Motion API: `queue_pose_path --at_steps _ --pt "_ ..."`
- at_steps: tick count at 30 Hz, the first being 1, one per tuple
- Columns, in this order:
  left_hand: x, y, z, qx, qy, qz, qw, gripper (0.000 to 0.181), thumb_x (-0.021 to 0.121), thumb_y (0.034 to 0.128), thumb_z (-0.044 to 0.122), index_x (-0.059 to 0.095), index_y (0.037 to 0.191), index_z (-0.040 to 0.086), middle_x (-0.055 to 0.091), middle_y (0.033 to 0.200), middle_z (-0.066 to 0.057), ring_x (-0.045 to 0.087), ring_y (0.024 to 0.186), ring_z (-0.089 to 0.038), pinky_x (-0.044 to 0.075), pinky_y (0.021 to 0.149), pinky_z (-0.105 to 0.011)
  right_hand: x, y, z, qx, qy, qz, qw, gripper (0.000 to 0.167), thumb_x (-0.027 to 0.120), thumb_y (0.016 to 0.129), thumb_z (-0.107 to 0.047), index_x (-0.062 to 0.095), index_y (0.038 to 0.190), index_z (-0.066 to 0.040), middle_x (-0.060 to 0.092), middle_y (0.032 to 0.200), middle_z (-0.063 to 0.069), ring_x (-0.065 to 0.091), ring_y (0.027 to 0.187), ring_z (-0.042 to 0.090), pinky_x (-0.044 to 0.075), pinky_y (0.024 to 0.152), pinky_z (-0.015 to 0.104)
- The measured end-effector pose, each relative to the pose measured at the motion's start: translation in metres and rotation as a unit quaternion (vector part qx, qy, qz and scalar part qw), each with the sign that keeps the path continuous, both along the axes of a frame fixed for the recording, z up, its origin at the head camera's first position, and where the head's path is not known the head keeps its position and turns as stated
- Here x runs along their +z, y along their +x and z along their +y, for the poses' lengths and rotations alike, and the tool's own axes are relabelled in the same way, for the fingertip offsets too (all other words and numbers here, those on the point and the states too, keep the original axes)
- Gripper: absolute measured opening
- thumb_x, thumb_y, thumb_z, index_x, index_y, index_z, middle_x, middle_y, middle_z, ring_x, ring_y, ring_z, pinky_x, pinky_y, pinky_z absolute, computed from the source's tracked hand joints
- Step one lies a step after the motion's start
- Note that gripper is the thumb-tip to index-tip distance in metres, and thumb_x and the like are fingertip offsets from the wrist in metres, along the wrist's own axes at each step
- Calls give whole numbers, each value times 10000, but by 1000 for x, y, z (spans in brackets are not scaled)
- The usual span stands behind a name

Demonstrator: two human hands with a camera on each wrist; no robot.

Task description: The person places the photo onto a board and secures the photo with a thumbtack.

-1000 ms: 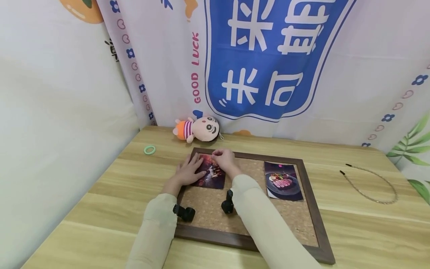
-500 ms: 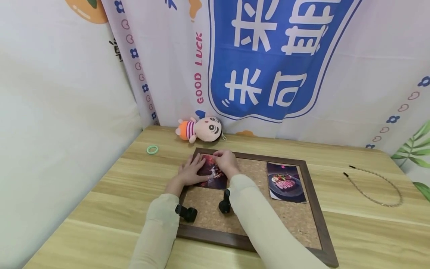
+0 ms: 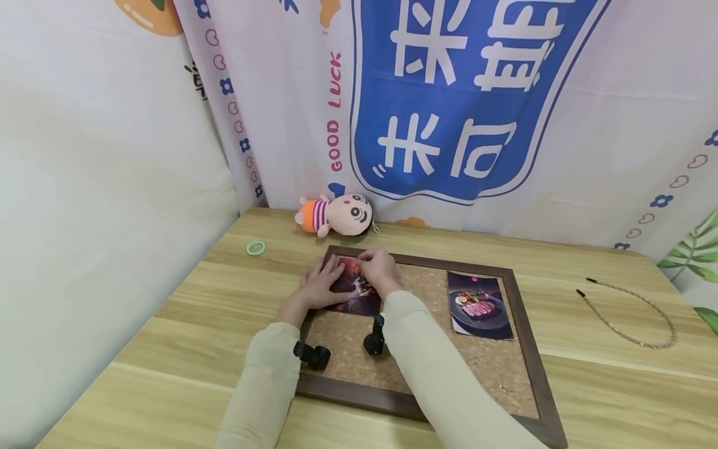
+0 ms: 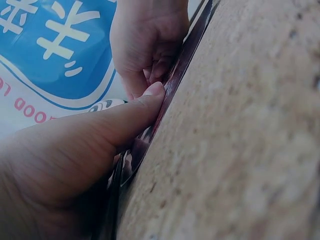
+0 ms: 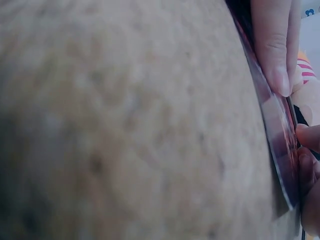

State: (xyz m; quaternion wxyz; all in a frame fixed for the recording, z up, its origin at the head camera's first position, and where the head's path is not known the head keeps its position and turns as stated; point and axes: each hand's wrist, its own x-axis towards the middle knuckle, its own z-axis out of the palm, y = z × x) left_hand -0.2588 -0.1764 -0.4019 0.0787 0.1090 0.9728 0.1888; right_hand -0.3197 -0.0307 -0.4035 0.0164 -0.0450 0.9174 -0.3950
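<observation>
Spread over the left side of a dark photo print [image 3: 364,304], my left hand [image 3: 316,290] presses it flat against a brown-framed cork board [image 3: 421,287]. My right hand [image 3: 381,271] has its thumb and forefinger pinched together at the print's top edge; what sits between those fingertips is hidden. In the left wrist view, the left thumb [image 4: 150,92] lies on the print near the right hand [image 4: 147,40]. The right wrist view shows the print [image 5: 277,135] lying close to the cork, its near corner slightly lifted. A food photo [image 3: 479,305] with a pink dot [image 3: 474,279] lies on the board's right side.
A plush doll [image 3: 336,215] lies behind the board by the printed curtain [image 3: 415,125]. At the left is a green ring [image 3: 255,248]. A thin braided headband [image 3: 634,312] lies right of the board on the wooden table [image 3: 185,324].
The head view has shifted slightly, moving everything a little right in the frame. Both hands stay at the same places on the print.
</observation>
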Motion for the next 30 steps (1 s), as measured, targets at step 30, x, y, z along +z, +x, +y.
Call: queue_pose_path --at_steps 30 --pt "2 0 -1 -10 110 16 9999 765 520 800 485 213 1375 84 36 1428 -126 -59 1264 -337 59 909 -603 5 -3 0 247 393 94 9989 113 596 802 -235 693 790 -176 609 814 -44 542 750 152 419 659 313"
